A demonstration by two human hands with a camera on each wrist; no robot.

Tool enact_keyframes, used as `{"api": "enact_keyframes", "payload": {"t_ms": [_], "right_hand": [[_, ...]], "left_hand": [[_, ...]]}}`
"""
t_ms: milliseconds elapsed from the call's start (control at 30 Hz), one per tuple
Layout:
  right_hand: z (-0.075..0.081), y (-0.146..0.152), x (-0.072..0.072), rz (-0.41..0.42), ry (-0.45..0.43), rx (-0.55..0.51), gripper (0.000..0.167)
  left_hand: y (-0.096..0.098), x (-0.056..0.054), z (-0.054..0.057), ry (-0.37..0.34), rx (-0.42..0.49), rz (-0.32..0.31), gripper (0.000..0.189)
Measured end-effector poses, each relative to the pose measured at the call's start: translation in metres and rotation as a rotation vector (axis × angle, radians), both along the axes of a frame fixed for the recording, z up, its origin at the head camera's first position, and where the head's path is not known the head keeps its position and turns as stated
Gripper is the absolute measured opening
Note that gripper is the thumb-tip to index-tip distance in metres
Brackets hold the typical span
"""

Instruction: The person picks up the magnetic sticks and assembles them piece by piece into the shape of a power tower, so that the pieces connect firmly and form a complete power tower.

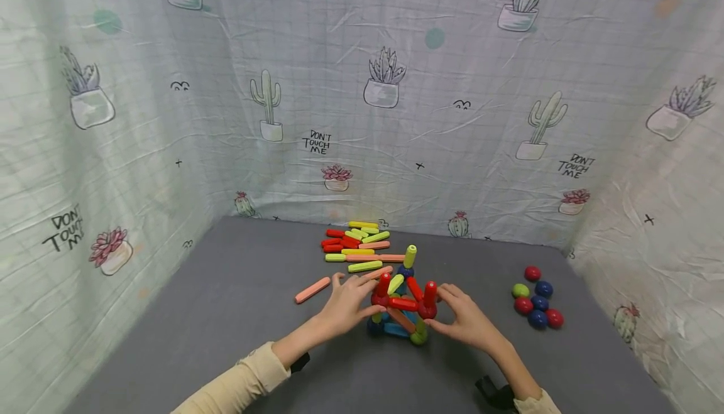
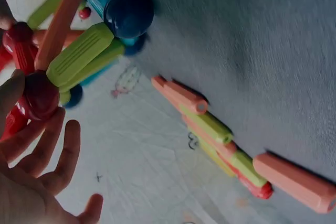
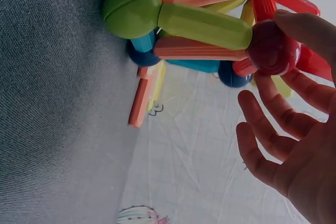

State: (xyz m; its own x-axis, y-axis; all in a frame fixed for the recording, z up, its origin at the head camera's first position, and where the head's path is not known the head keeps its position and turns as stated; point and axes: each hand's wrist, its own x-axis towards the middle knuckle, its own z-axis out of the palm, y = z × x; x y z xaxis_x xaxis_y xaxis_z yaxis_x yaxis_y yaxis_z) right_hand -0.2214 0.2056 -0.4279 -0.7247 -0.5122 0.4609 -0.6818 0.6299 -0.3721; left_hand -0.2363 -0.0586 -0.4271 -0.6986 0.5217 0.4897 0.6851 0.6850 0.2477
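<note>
- Left hand (image 1: 347,306) is pinching a red ball (image 2: 42,97); right hand (image 1: 466,320) is pinching a second red ball (image 3: 273,48).
- The rod-and-ball frame (image 1: 404,304) is standing between and below both grips.
- It is likely handling light and stiff, separating if tugged; the pinched spots are offering surest hold.

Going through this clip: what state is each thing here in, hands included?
Left hand: pinching the left red ball
Right hand: pinching the right red ball
Stick-and-ball structure: joined together
Grouped sticks: loose, lying down
Single orange stick: lying apart
Clustered balls: loose, unattached
</note>
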Motion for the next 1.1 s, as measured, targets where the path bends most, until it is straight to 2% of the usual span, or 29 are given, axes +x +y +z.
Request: {"api": "enact_keyframes", "payload": {"t_ms": [67, 200, 300, 433, 500, 600, 700, 800, 900, 1000, 1067, 1100], "right_hand": [[0.0, -0.001, 0.001, 0.031, -0.011, -0.001, 0.037], [-0.001, -0.002, 0.002, 0.119, -0.015, -0.029, 0.032], [-0.003, 0.007, -0.003, 0.099, 0.03, -0.068, 0.028], [-0.007, 0.04, -0.022, -0.088, 0.16, -0.081, 0.021], [-0.013, 0.062, -0.036, -0.205, 0.218, -0.036, 0.017], [-0.022, 0.097, -0.054, -0.345, 0.22, 0.073, 0.012], [-0.031, 0.126, -0.068, -0.437, 0.148, 0.197, 0.014], [-0.036, 0.149, -0.077, -0.506, 0.022, 0.294, 0.022], [-0.04, 0.167, -0.083, -0.558, -0.127, 0.376, 0.029], [-0.042, 0.175, -0.087, -0.566, -0.242, 0.412, 0.03], [-0.042, 0.177, -0.089, -0.562, -0.273, 0.422, 0.027], [-0.041, 0.177, -0.089, -0.562, -0.271, 0.418, 0.025]], "left_hand": [[-0.001, -0.004, 0.002, -0.032, -0.009, 0.01, 0.068], [-0.004, -0.016, 0.009, -0.151, 0.025, 0.048, 0.055], [-0.004, -0.026, 0.011, -0.2, 0.072, 0.096, 0.048], [-0.001, -0.041, 0.007, -0.208, 0.088, 0.149, 0.037], [0.0, -0.05, 0.006, -0.219, 0.084, 0.153, 0.032], [0.004, -0.062, 0.004, -0.27, 0.107, 0.125, 0.037], [0.008, -0.074, 0.002, -0.311, 0.159, 0.032, 0.045], [0.014, -0.085, -0.002, -0.324, 0.196, -0.083, 0.049], [0.021, -0.091, -0.004, -0.346, 0.187, -0.133, 0.046], [0.027, -0.091, -0.004, -0.389, 0.176, -0.128, 0.045], [0.03, -0.088, -0.003, -0.391, 0.201, -0.091, 0.049], [0.03, -0.085, -0.002, -0.368, 0.21, -0.056, 0.049]]}}
